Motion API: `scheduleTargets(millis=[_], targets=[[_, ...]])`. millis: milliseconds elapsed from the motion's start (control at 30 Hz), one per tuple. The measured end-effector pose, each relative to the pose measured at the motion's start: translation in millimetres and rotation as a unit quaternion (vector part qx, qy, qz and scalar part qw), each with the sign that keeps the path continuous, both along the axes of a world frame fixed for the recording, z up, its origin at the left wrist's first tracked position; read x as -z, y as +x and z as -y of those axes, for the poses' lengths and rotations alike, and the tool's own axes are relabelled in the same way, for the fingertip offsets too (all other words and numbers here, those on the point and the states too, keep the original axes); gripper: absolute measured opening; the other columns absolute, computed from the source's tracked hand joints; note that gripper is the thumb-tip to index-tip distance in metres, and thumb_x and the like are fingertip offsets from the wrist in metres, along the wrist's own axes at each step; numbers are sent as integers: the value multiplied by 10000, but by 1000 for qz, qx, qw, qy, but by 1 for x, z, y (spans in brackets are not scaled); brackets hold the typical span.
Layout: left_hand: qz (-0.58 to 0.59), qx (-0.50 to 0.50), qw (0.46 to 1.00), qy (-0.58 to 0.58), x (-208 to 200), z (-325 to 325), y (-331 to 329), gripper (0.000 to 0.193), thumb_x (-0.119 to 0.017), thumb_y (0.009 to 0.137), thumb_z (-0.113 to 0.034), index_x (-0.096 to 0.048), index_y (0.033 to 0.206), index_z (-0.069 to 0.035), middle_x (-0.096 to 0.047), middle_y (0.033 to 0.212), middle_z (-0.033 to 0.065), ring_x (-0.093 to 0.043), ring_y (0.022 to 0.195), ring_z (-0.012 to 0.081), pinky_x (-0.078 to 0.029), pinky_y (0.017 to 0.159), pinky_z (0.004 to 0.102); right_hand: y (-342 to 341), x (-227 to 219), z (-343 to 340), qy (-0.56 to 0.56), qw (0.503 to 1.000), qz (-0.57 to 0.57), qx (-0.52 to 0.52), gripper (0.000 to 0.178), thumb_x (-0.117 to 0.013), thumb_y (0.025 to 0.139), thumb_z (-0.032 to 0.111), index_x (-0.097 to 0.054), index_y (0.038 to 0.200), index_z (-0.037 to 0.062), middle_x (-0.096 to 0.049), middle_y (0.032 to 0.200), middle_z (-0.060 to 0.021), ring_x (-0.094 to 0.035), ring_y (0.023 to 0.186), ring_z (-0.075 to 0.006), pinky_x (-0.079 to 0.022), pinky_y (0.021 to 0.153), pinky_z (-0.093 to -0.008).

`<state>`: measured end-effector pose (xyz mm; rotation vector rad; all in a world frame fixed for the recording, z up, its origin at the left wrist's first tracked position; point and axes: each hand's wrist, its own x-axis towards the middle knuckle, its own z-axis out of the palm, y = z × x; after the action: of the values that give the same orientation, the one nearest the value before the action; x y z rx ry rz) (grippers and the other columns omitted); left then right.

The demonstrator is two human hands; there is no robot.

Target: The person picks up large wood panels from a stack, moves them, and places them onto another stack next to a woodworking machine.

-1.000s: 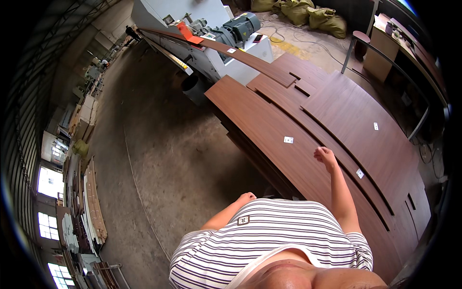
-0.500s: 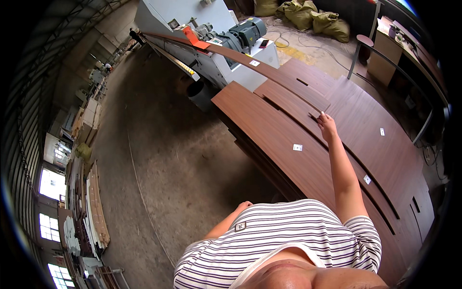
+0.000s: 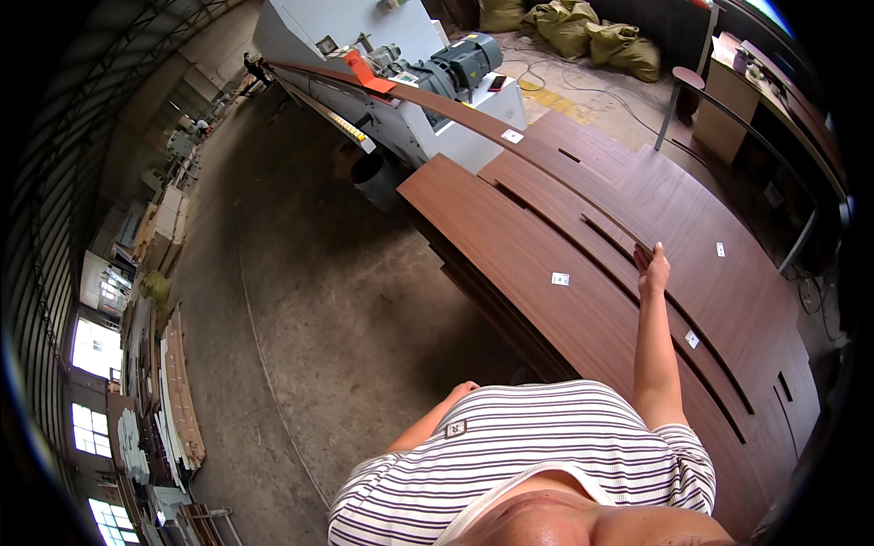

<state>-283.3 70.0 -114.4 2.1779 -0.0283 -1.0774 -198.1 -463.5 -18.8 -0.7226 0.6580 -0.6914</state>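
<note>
A long, narrow wood-grain board (image 3: pixel 555 171) comes out of the grey machine (image 3: pixel 410 127) and lies over the brown panels. My right hand (image 3: pixel 653 269) grips its near end, with the thumb at the edge and the fingers against it. A white label (image 3: pixel 512 136) sticks to this board's face. Beneath and around it are stacked brown panels (image 3: pixel 510 237), several with small white labels. My left hand (image 3: pixel 462 389) is low at my left side by my striped shirt; its fingers are mostly hidden.
A dark motor (image 3: pixel 466 65) and an orange guard (image 3: pixel 367 73) sit on the machine. Below it stands a dark bin (image 3: pixel 375 182). Olive sacks (image 3: pixel 583 32) lie behind, and a desk (image 3: pixel 728 86) stands at far right. A distant person (image 3: pixel 255 68) stands beyond the machine.
The narrow board has slid out toward me and to the right, its label moving along with it. My right hand has moved back with the board's end. My left hand stays put.
</note>
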Motion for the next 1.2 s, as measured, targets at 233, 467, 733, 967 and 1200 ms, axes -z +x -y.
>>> scheduleTargets(millis=[233, 467, 733, 967, 1200], targets=[[32, 6, 999, -32, -24, 13, -1, 295, -642, 763, -251, -584, 947, -28, -620, 888, 107, -582, 824, 163, -465, 717, 275, -14, 12, -6, 188, 960, 129, 159, 207, -616, 801, 197, -545, 908, 34, -595, 876, -95, -575, 830, -237, -476, 832, -381], [13, 0, 999, -40, 8, 1, 0, 313, -634, 766, -267, -578, 957, -25, -618, 877, 98, -580, 821, 174, -465, 727, 287, 6, 16, -7, 225, 952, 166, 129, 175, -638, 785, 178, -557, 869, 47, -597, 862, -74, -560, 864, -224, -428, 895, -376], [24, -20, 999, -35, 25, -20, -18, 274, -599, 799, -262, -580, 938, -27, -612, 851, 81, -568, 784, 153, -466, 698, 279, 26, 35, -7, 313, 927, 140, 149, 292, -628, 801, 214, -508, 1005, 43, -554, 1013, -91, -541, 921, -254, -403, 924, -433], [57, -33, 997, -35, -15, -12, -19, 238, -564, 834, -254, -584, 914, -30, -607, 830, 66, -556, 749, 129, -468, 668, 269, 11, -9, -5, 150, 965, 171, 132, 417, -568, 848, 206, -400, 1149, -30, -501, 1130, -152, -525, 1017, -312, -477, 867, -471], [-126, -193, 947, -223, -38, 64, 62, 275, -489, 877, -299, -525, 1059, -96, -610, 954, 57, -577, 810, 140, -465, 706, 304, -115, -25, 15, 110, 971, 137, 161, 359, -609, 813, 186, -472, 1087, -1, -523, 1101, -123, -545, 981, -282, -477, 876, -441]])
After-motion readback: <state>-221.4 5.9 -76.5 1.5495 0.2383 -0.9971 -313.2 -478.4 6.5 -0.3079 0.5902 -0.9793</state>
